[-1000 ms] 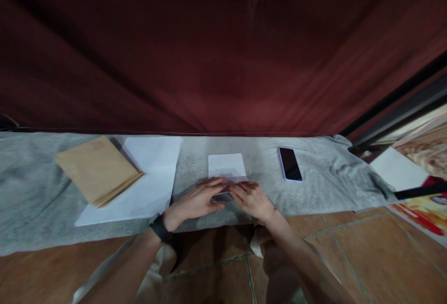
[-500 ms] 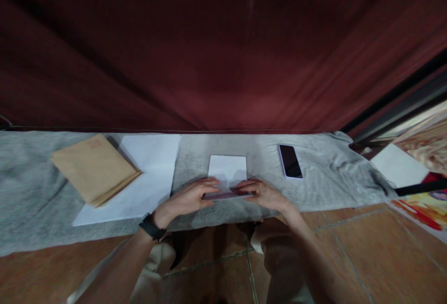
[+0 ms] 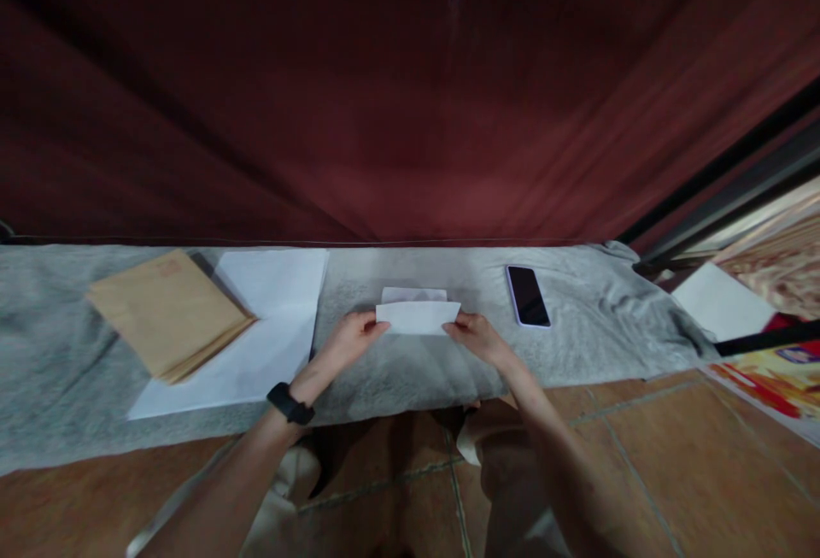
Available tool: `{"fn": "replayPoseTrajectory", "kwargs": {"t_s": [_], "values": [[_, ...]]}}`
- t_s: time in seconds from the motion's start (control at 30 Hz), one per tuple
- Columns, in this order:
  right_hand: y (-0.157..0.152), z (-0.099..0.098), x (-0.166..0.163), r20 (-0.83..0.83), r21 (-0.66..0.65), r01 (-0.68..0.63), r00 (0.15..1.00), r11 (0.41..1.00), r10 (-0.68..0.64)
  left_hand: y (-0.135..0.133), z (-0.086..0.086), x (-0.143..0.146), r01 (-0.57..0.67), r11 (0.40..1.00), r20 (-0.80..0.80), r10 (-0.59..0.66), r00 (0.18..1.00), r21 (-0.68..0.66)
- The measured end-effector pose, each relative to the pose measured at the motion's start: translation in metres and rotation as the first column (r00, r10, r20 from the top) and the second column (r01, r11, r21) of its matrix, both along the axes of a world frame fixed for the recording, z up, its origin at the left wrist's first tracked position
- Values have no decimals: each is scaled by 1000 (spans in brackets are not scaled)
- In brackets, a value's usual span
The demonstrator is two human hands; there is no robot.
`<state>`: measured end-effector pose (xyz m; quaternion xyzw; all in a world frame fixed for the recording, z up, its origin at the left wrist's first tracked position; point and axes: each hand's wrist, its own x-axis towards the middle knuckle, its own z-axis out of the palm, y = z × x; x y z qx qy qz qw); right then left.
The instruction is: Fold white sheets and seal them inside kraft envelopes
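Note:
A white sheet of paper (image 3: 418, 317) is held with its near part folded up and over, so a strip of its far part shows behind the flap. My left hand (image 3: 351, 336) pinches the left end of the fold, thumb on top. At the right end my right hand (image 3: 475, 334) grips the paper the same way. The fingers under the paper are hidden. Both hands are just above the grey cloth in front of me.
Brown envelopes (image 3: 167, 310) lie stacked at the left on large white sheets (image 3: 282, 284). A phone (image 3: 529, 296) rests on the grey cloth (image 3: 595, 310) at the right. A dark red curtain (image 3: 410, 114) hangs behind. Another white sheet (image 3: 723, 302) lies far right.
The near edge of the paper has been lifted and folded away from me over the far part. My hands have moved slightly forward with it and now pinch its ends.

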<state>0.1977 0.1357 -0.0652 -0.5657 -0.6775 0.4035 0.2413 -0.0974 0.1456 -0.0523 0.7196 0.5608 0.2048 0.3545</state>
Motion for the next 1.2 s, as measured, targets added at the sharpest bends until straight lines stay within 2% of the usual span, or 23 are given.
{"fn": "replayPoseTrajectory", "kwargs": {"t_s": [0.13,0.27,0.43,0.6,0.67,0.83,1.0,1.2], "values": [[6,1,-7,69,23,64,995,998,-66,9,-5,4,-90,994,88,95,992,-58],[6,2,-14,134,72,98,985,993,-107,10,-2,10,-153,988,6,153,988,-29],[5,3,-17,257,81,96,960,992,-114,6,3,16,-145,989,-119,142,983,-18],[3,4,-18,359,49,98,927,994,-109,2,3,17,-145,988,-111,138,984,-57],[1,5,-20,427,57,106,896,993,-120,1,3,18,-158,986,-128,149,980,-59],[-7,7,-33,608,101,138,775,985,-171,1,9,24,-187,982,-303,178,936,-2],[-15,10,-43,663,136,157,720,978,-207,-1,14,30,-212,977,-395,196,898,4],[-19,12,-52,671,192,184,692,964,-266,-3,17,33,-220,976,-469,196,861,4]]}}
